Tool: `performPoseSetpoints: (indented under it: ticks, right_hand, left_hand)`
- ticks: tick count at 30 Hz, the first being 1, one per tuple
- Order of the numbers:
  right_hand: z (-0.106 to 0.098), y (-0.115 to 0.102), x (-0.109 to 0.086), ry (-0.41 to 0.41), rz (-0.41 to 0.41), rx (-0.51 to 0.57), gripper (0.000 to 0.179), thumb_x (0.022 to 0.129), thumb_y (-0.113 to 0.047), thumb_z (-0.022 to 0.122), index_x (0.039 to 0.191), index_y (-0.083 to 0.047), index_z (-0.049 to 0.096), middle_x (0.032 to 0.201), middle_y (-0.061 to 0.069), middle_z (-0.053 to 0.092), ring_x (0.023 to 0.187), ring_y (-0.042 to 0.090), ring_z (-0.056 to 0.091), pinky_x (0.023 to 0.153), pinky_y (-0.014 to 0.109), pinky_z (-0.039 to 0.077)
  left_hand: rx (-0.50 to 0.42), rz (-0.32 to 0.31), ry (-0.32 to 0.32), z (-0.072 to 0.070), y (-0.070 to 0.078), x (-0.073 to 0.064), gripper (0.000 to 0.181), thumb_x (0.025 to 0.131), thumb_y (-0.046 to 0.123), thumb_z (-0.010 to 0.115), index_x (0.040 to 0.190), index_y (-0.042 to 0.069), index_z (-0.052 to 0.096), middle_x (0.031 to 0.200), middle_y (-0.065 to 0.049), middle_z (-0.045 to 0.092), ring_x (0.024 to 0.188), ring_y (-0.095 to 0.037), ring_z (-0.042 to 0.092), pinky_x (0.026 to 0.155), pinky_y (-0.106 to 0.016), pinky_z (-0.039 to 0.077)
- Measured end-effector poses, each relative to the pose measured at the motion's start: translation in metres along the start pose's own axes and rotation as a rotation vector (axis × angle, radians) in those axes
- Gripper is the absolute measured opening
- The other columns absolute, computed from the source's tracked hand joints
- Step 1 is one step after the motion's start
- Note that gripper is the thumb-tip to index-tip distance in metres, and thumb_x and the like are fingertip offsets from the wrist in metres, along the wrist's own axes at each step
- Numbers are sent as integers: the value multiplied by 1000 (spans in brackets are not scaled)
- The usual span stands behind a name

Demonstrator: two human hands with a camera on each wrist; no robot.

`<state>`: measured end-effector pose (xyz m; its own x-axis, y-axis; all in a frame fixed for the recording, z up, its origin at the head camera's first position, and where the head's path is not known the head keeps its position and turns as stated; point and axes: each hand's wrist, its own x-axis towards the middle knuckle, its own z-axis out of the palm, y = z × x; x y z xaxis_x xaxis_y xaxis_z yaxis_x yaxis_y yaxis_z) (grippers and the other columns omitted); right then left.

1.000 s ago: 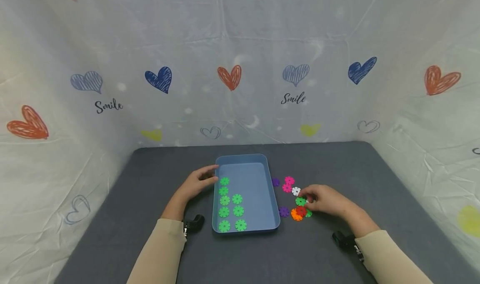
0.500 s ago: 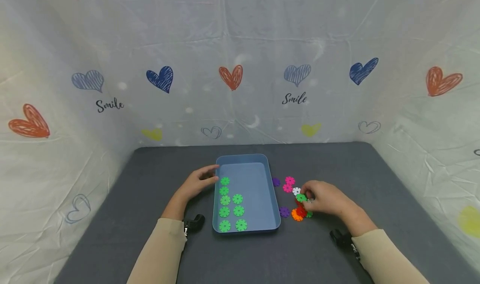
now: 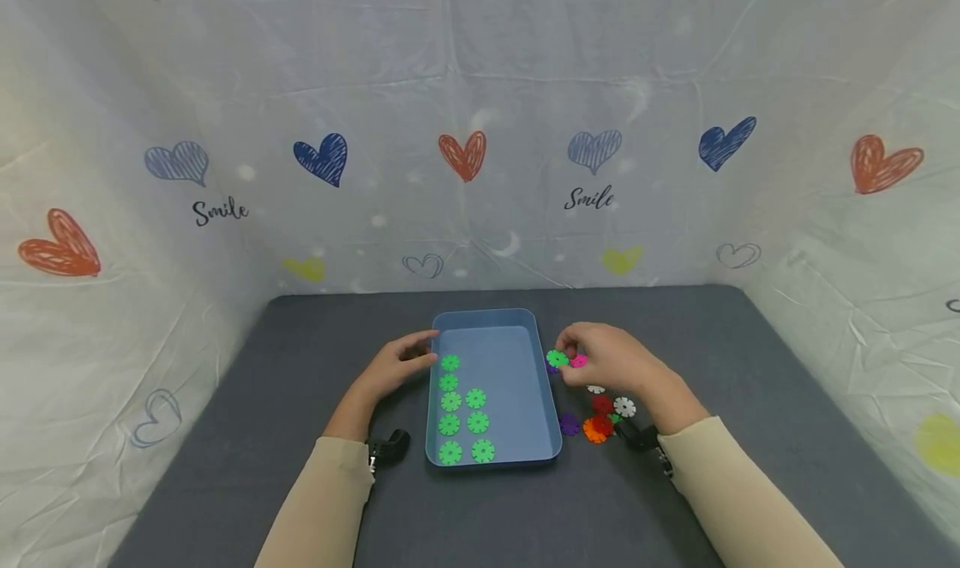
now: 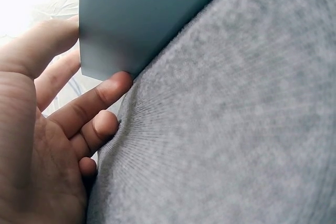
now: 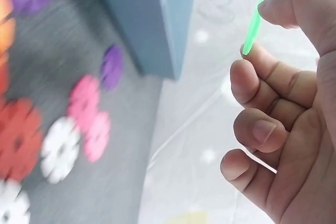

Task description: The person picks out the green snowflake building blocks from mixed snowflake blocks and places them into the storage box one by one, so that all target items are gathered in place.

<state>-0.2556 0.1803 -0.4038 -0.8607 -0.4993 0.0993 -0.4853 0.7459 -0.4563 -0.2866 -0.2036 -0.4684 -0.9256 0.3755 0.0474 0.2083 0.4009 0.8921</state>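
Note:
My right hand [image 3: 611, 356] pinches a green notched plastic disc [image 3: 557, 358] between thumb and fingertip, just right of the blue tray [image 3: 495, 462]. In the right wrist view the green disc [image 5: 253, 27] is edge-on, and the other fingers are loosely curled. My left hand [image 3: 390, 370] rests at the tray's left side, its thumb and fingertips spaced along the rim. The left wrist view shows fingers [image 4: 114, 87] against the outer wall of the tray [image 4: 136, 19]. Inside the tray, green discs [image 3: 451, 401] lie in one column of several and a second column of three.
Right of the tray lie loose discs: purple [image 3: 569, 424], orange [image 3: 595, 431], red [image 3: 602, 404], white [image 3: 624, 406] and a pink one [image 3: 579, 361] partly behind the right hand. A curtain printed with hearts [image 3: 462, 156] borders the dark grey table [image 3: 337, 318].
My right hand has picked the green disc up from the loose discs and moved it left and farther back to the tray's right rim. The left hand stays put.

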Motion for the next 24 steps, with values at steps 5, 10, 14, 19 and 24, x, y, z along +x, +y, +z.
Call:
performPoseSetpoints:
  ticks: [5,10,14,19,24]
  right_hand:
    - [2,-18,23,-17,-47,-26,22,85,-21,73,105,-12,70,92,-2,63,76,14,52,71,35,45]
    - [10,-33,45,-56,-52,-22,26,87,-23,71,110,-11,71,96,-2,64,80,14,53,74,36,47]
    - [20,-43,59,-93,-56,-18,26,88,-25,70,111,-12,70,97,-4,62,81,14,52,76,36,46]
    - [37,-56,75,-143,-58,-16,26,88,-24,69,110,-13,71,95,-4,63,73,13,51,72,35,46]
    - [56,-61,90,-175,-40,-62,24,84,-27,73,105,-15,73,84,-8,61,70,10,52,70,32,46]
  left_hand:
    - [8,-2,-2,-1,4,-3,56,101,20,68,151,2,50,126,-19,61,113,-34,58,94,-51,46]
    - [24,-8,-1,-2,5,-3,55,101,20,68,150,4,51,124,-17,62,110,-33,59,92,-49,46]
    - [33,-11,11,-1,-9,4,55,102,21,68,151,4,50,125,-18,62,111,-33,58,93,-51,46]
    - [31,-10,29,1,-31,13,57,101,27,69,152,10,51,126,-15,62,112,-31,58,95,-52,45]
    - [36,-12,35,0,-34,15,56,99,34,72,150,17,55,121,-9,64,107,-26,60,93,-49,47]
